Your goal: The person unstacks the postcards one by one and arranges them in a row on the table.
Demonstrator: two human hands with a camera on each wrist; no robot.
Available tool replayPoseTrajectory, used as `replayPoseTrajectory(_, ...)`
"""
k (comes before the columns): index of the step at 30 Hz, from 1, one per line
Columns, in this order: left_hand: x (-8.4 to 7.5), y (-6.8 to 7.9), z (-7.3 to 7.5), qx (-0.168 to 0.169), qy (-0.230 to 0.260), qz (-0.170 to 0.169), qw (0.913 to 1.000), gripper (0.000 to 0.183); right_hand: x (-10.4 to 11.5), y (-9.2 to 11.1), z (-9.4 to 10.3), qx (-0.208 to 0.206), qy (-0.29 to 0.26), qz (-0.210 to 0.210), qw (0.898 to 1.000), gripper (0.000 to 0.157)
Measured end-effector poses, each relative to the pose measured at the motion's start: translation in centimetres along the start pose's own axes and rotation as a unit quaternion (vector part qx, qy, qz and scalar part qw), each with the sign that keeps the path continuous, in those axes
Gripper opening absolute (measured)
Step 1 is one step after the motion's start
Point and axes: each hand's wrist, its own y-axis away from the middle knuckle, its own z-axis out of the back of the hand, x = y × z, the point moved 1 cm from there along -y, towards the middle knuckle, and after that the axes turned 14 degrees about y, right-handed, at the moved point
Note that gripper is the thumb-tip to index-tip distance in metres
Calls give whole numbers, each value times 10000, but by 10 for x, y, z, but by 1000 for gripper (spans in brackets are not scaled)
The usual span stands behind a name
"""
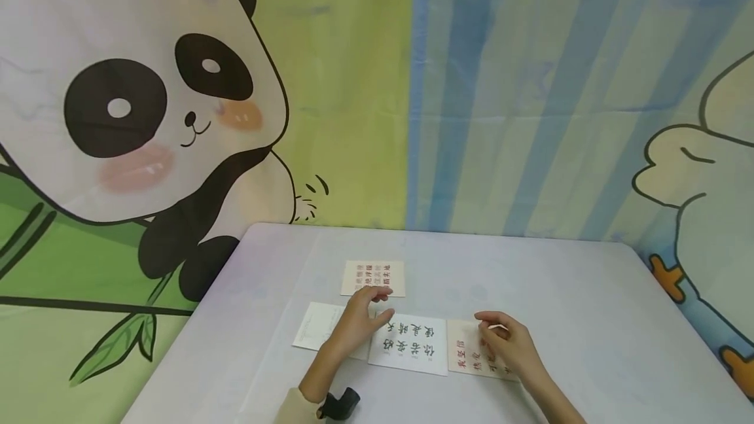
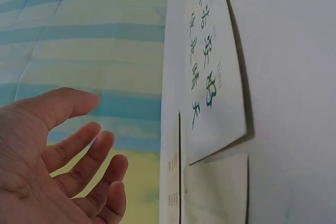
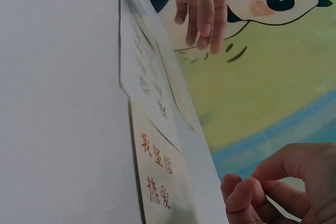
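My left hand hovers with spread, relaxed fingers over the meeting edges of a white card on the left and a middle white card with dark handwritten characters. Nothing lies in its palm in the left wrist view. My right hand is held over a cream card with red characters and hides that card's right part. Its fingers are loosely curled, the thumb near the fingertips, with nothing visible between them. Behind the left hand lies another cream card with red characters.
The cards lie flat on a pale table. A cloth backdrop with a printed panda and blue stripes hangs behind it. A black band with a dark device is on the left wrist.
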Motion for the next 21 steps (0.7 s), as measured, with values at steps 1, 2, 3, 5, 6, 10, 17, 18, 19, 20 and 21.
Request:
replayPoseTrajectory(1,1,0,3,-53,21,-26,10000,37,3,-2,-1,35,1,-4,10000,25)
replayPoseTrajectory(2,1,-1,6,-109,33,-68,9999,38,5,-5,-2,87,-9,12,10000,26)
replayPoseTrajectory(3,2,-1,9,-165,42,-85,9998,38,8,-7,-3,124,-33,34,9999,26)
replayPoseTrajectory(5,3,-2,15,-283,55,-67,9996,38,13,-11,-5,200,-71,94,9997,27)
replayPoseTrajectory(6,4,-3,17,-336,45,-68,9994,39,15,-13,-7,229,-84,137,9996,27)
replayPoseTrajectory(10,8,-7,27,-489,27,79,9988,39,23,-20,-12,326,-219,297,9988,29)
replayPoseTrajectory(17,20,-8,37,-634,72,172,9978,41,31,-31,-30,539,-339,374,9973,30)
replayPoseTrajectory(18,23,-8,38,-658,123,179,9976,42,32,-33,-33,557,-330,381,9972,30)
replayPoseTrajectory(19,25,-8,39,-679,145,216,9974,43,33,-34,-36,578,-343,376,9970,29)
replayPoseTrajectory(20,28,-8,40,-711,116,252,9971,43,34,-36,-40,593,-347,407,9968,29)
replayPoseTrajectory(21,30,-8,40,-755,86,314,9966,44,36,-38,-43,614,-365,427,9965,29)
